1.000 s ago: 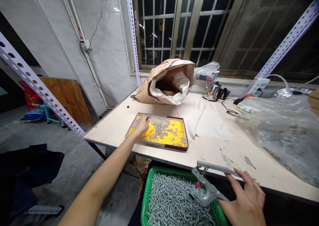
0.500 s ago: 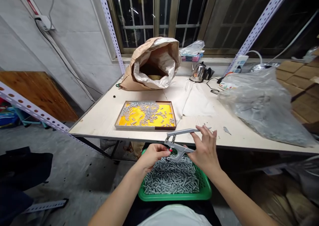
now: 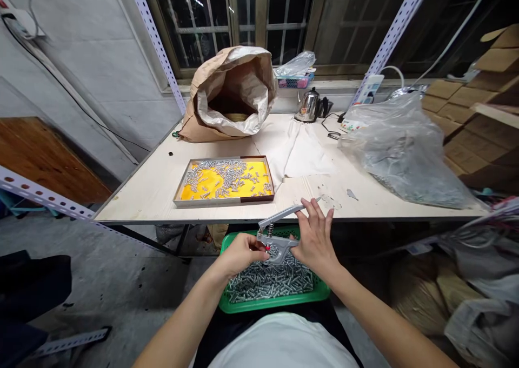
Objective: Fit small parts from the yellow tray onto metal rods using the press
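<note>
My right hand (image 3: 316, 241) grips the handles of grey metal snap-fastener-style pliers (image 3: 279, 241), with the fingers on the upper lever and the thumb by the lower handle. A black spring stands between the lever and the body, and a small red part shows at the jaw. My left hand (image 3: 242, 255) is closed in a pinch at the jaw, beside the red part. Whatever lies between its fingertips is too small to make out. Below both hands, a green plastic basket (image 3: 279, 305) on my lap holds many small screw-like metal pieces (image 3: 275, 284).
A shallow tray (image 3: 223, 201) with a yellow bottom and scattered metal pieces lies on the table (image 3: 138, 187). Behind it leans an open brown paper sack (image 3: 194, 119). A steel kettle (image 3: 308, 107), a filled clear plastic bag (image 3: 405, 146) and stacked cardboard (image 3: 466, 125) are farther right.
The view has shifted, so the scene sits further left. The pliers' upper lever has risen to a wider angle from the body. My left fingertips stay at the jaw.
</note>
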`<state>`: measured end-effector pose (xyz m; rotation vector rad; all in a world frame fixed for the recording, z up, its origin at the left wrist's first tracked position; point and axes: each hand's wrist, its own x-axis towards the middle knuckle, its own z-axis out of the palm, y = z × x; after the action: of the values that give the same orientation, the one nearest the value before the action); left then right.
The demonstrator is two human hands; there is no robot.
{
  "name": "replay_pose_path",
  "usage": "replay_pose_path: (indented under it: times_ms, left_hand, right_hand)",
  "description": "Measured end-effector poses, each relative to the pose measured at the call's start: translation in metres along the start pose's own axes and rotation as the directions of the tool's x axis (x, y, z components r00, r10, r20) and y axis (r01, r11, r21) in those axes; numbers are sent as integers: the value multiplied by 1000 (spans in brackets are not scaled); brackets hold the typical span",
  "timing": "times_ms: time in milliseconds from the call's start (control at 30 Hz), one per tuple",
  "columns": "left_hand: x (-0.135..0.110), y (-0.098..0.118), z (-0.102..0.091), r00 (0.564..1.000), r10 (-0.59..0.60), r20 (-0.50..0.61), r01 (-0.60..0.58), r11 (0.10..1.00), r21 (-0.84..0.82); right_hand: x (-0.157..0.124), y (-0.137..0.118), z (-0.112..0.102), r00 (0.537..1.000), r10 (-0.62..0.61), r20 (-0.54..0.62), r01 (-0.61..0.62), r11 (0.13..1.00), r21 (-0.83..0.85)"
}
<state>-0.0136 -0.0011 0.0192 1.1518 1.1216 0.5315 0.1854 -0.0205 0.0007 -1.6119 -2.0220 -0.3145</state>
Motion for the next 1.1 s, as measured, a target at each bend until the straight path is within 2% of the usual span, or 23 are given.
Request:
replay_pose_path:
  times_ms: [167, 300, 367, 500, 567, 667, 833, 967, 1100]
  left_hand:
    - [0, 3, 0, 1000, 3, -6, -3, 1000, -9]
    - [-5, 5, -3, 995, 10, 96, -4, 998, -61]
    - [-8, 5, -8, 996, 34, 83, -24, 993, -117]
    - [-13, 4, -13, 989, 17, -145, -46, 979, -201]
    - [-15, 3, -11, 981, 8, -196, -57, 968, -245]
    - [-17, 3, -3, 982, 8, -187, -60, 959, -277]
    - [-19, -4, 6, 988, -11, -156, -35, 958, -284]
    - [-20, -10, 6, 990, -8, -143, -25, 974, -227]
    - [-20, -13, 11, 981, 47, -189, -87, 973, -213]
  right_hand:
    - [3, 2, -3, 998, -2, -62, 1, 1000, -22]
    - [7, 8, -5, 992, -81, -100, 82, 997, 3]
    - [9, 13, -5, 994, -111, -14, 111, 993, -28]
    - [15, 22, 2, 963, -167, 211, 192, 976, -103]
    - [20, 22, 6, 948, -196, 251, 225, 970, -96]
    - [27, 19, 8, 935, -223, 275, 258, 961, -99]
    - [31, 10, 2, 962, -189, 199, 219, 966, -138]
    - [27, 7, -3, 983, -168, 73, 177, 975, -136]
    - [18, 4, -5, 983, -183, -16, 181, 980, -87]
